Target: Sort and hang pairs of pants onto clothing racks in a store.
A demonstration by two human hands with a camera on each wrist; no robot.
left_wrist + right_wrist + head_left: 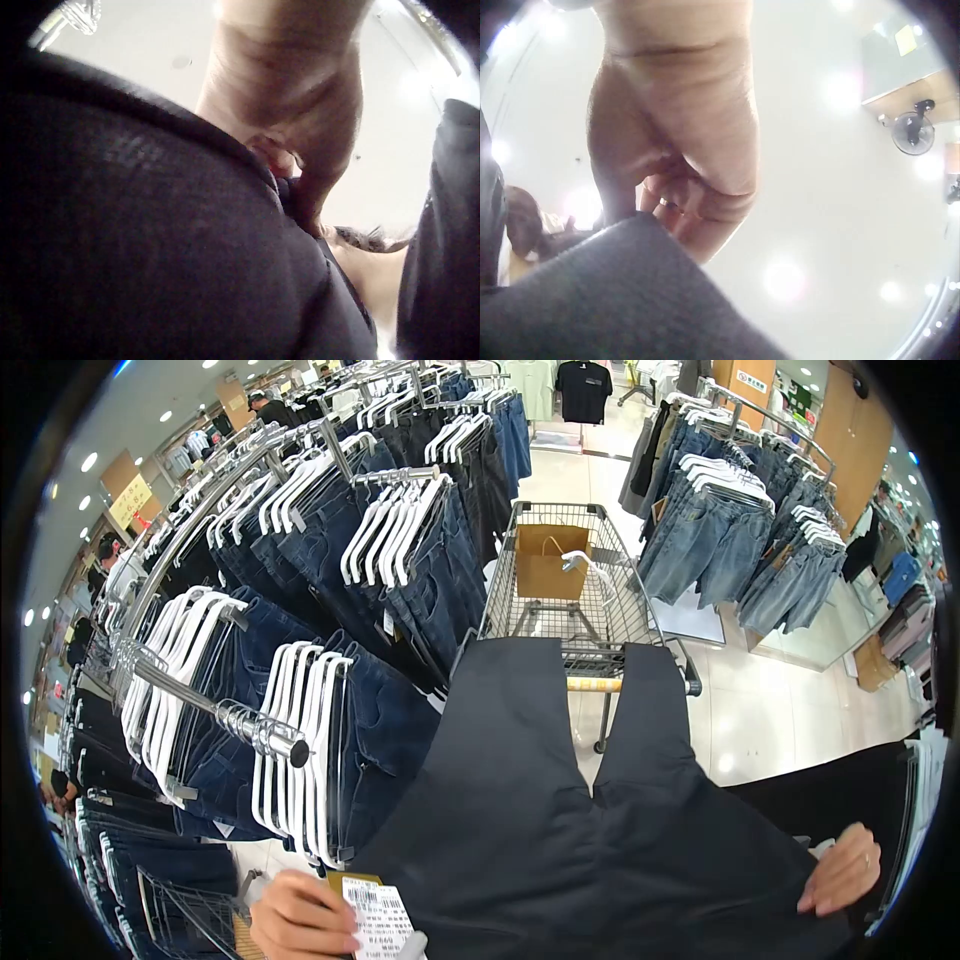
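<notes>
Amid racks (215, 710), left hand (300, 915) and right hand (843, 870) grip trousers (520, 800) outspread.

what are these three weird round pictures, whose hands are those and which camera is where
No machine here: a person wears three cameras. The big round picture comes from the head, looking down; the other two sit on the wrists, looking up past each hand. The left hand and the right hand each grip the waist end of the black trousers, held spread out, with paper tags by the left hand. Ahead stands a wire shopping cart holding a brown paper bag, and jeans hang on racks to both sides.
</notes>
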